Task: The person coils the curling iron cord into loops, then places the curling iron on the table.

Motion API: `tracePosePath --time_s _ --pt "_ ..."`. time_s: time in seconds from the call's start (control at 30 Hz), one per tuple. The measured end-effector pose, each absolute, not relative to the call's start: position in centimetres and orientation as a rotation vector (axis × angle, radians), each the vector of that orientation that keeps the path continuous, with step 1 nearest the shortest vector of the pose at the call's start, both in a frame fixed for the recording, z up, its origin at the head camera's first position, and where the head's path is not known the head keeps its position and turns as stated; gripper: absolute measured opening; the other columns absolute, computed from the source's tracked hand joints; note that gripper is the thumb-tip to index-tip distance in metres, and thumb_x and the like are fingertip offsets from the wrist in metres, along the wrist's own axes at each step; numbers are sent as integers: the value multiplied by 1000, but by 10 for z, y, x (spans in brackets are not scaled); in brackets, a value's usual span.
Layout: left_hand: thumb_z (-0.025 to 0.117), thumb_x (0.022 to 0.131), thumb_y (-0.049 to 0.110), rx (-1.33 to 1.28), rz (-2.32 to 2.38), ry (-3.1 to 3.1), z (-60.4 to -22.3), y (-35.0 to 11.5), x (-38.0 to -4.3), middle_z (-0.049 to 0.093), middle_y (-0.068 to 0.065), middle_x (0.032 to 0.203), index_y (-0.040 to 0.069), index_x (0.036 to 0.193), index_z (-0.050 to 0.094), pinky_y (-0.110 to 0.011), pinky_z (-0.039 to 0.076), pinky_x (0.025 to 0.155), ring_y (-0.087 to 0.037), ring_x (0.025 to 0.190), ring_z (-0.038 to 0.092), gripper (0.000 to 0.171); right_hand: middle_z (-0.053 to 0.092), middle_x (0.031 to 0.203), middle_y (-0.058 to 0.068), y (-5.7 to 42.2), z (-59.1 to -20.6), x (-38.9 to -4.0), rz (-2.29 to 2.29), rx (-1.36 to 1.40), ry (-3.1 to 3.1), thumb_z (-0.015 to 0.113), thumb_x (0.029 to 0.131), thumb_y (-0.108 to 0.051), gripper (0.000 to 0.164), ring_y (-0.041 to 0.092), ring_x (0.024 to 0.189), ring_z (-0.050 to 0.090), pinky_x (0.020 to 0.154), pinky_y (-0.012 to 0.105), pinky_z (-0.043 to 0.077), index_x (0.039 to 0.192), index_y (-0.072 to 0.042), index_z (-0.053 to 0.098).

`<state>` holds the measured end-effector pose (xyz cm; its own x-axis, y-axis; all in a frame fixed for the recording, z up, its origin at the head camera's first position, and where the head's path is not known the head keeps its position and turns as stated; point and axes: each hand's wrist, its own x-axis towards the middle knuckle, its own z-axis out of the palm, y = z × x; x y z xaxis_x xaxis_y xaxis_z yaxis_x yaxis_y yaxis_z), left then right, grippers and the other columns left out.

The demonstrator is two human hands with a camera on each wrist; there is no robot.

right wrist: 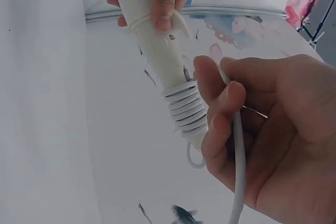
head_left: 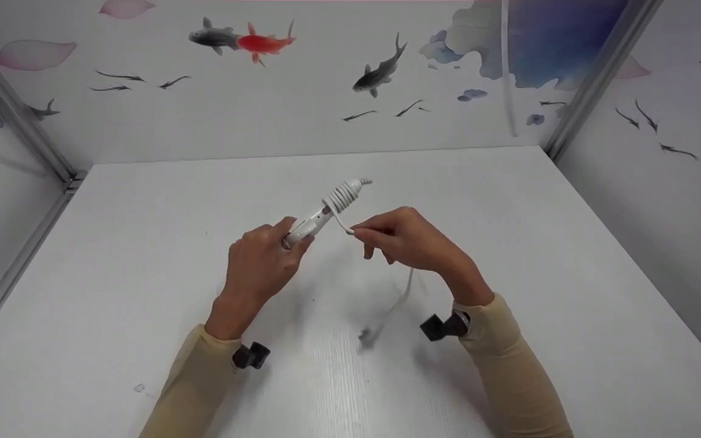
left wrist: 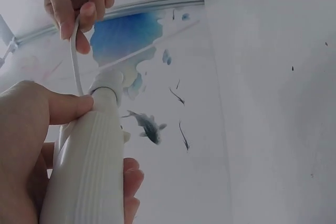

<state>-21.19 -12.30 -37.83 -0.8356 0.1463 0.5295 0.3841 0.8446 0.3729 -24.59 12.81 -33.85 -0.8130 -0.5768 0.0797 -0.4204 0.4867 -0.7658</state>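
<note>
My left hand [head_left: 263,258] grips a slim white handheld appliance [head_left: 309,227], its exact kind unclear, tilted up to the right above the table. Several turns of its white cord [head_left: 342,196] are coiled round the far end. Thumb and fingers of my right hand [head_left: 408,237] pinch the cord just right of the coil. From below that hand the loose end hangs down to a blurred plug [head_left: 366,337]. In the left wrist view a ridged body [left wrist: 89,166] fills my palm. A small lever [right wrist: 181,24] juts from the appliance in the right wrist view, beside my left thumb.
Under both hands lies a white tabletop [head_left: 143,274]. Printed panels with fish stand behind it [head_left: 302,109] and at the sides, joined by metal corner posts [head_left: 600,79]. Each sleeve carries a small black camera mount [head_left: 445,326].
</note>
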Motion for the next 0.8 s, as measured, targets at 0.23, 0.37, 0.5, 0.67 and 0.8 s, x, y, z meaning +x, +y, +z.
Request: tracePosePath --time_s 0.23,0.37,0.5,0.67,0.8 --pt "68 96 29 -363 -917 -2485 -370 -125 -211 75 -14 89 2 113 73 -40 53 62 -23 68 60 32 67 77 11 135 -347 -259 -1318 -838 2305 58 102 -30 26 11 54 50 58 24 46 114 -15 76" --pt "66 97 31 -339 -1144 -2507 -366 -126 -208 74 -12 93 5 118 72 -34 48 64 -22 73 60 34 66 74 6 137 -356 -268 -1290 -784 2296 57 102 -38 31 11 55 51 61 24 47 107 -16 79" --pt "66 97 32 -371 -1280 -2504 -365 -128 -207 74 -12 96 7 122 72 -32 49 65 -21 76 62 36 62 68 1 138 -366 -276 -1265 -709 2322 56 101 -43 37 11 56 51 61 25 47 100 -14 80" --pt "68 96 29 -540 -1265 -2509 -366 -132 -208 74 -10 95 7 120 73 -30 50 66 -18 75 62 32 57 66 1 137 -375 -280 -1274 -675 2362 58 101 -36 33 14 61 51 64 26 47 94 -10 77" --pt "70 95 27 -737 -1258 -2531 -368 -137 -208 74 -7 93 10 119 74 -24 48 64 -13 73 59 30 58 71 0 138 -378 -282 -1267 -593 2446 68 95 -31 18 14 64 52 62 27 45 94 -14 75"
